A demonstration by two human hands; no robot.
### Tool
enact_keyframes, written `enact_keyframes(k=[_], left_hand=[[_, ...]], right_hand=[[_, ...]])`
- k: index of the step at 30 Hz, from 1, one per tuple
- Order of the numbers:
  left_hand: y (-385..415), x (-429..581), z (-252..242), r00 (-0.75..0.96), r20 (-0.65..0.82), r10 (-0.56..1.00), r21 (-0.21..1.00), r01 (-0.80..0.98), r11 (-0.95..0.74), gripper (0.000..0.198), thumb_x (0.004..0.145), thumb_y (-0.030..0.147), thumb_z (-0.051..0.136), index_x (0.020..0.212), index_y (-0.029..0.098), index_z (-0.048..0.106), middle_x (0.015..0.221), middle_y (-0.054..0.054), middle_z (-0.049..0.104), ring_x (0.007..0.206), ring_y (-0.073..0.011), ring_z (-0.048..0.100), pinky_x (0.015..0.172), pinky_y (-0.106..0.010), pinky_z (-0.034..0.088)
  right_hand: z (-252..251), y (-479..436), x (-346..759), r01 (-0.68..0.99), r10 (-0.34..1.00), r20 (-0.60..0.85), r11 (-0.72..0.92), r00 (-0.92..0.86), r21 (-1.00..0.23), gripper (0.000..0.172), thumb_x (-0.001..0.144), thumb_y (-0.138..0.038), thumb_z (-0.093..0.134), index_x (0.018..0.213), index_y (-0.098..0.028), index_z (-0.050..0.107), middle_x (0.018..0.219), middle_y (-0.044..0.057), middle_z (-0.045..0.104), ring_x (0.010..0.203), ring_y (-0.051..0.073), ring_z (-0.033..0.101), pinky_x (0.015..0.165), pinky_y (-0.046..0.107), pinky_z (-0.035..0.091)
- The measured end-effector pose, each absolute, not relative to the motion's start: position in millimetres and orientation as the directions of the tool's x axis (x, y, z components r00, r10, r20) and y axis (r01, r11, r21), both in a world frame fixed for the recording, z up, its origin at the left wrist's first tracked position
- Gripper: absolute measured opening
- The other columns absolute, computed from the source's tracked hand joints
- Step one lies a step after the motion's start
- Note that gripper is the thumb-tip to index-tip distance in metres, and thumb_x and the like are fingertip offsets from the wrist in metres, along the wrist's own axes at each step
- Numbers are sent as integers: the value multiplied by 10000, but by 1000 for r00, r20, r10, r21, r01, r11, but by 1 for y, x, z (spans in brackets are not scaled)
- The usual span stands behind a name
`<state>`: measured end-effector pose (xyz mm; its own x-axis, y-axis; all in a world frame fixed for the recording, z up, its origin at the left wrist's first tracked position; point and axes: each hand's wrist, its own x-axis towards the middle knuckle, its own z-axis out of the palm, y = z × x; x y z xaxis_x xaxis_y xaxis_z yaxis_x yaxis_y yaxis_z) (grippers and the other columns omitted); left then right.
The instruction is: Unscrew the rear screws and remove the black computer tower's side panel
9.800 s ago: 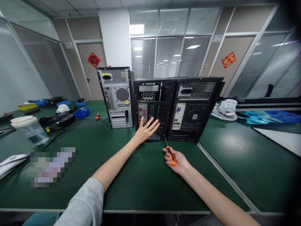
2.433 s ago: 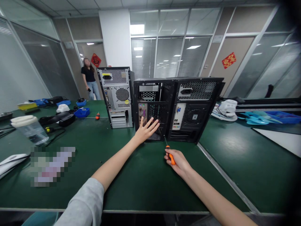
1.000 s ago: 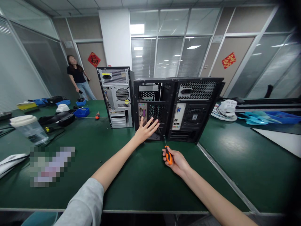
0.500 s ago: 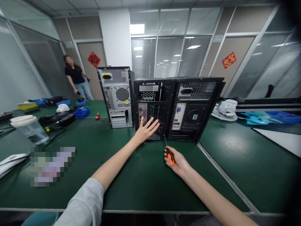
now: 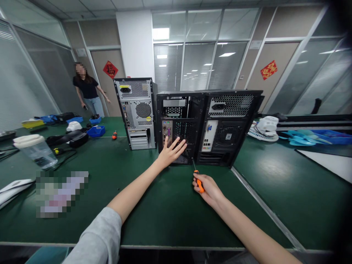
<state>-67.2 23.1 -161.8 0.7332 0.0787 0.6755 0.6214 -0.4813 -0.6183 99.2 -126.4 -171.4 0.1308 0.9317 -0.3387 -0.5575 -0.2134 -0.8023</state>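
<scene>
At green bench point(image 5: 165, 212), resting left hand point(image 5: 170, 152), splayed and unclenched, on middle tower point(image 5: 181, 126), between silver tower point(image 5: 143, 110) and right tower point(image 5: 228, 135), grasping screwdriver point(image 5: 200, 186) in right hand point(image 5: 209, 190), with tip at middle tower's lower right corner.

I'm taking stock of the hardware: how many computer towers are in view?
3: a silver-backed tower leftmost, a middle black tower with the left hand against its back, and a right black tower close beside it. Others could be hidden behind.
</scene>
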Motion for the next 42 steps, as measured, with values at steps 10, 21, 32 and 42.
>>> enact_keyframes(k=[10,21,32,42], left_hand=[[23,-67,-162,737,671,82,-626,623,-469,499,937,134,436,1432,192,434,1554,-114,305,1467,-299,194,1119,-707,20],[23,-67,-162,728,682,69,-625,629,-463,494,939,145,443,1431,193,435,1549,-124,314,1473,-290,177,1122,-703,15],[21,-66,-160,721,691,39,-640,637,-430,467,945,148,434,1409,184,465,1550,-98,316,1461,-291,229,1132,-692,0],[23,-66,-162,732,678,73,-628,627,-461,484,946,140,425,1428,182,437,1563,-101,279,1461,-299,217,1122,-704,24]], right_hand=[[-168,-128,98,-556,929,-353,-236,111,-797,264,723,-128,728,609,-159,492,534,3,534,452,79,497,392,186,413],[-168,-128,99,-546,927,-365,-262,88,-796,243,746,-162,722,593,-142,535,524,19,554,466,92,519,437,214,469],[-165,-130,96,-537,915,-387,-271,115,-799,215,797,-151,665,615,-135,552,523,21,566,461,96,545,443,213,491],[-164,-131,97,-533,923,-362,-243,131,-811,150,795,-136,649,657,-113,597,563,24,613,445,116,579,416,234,500]])
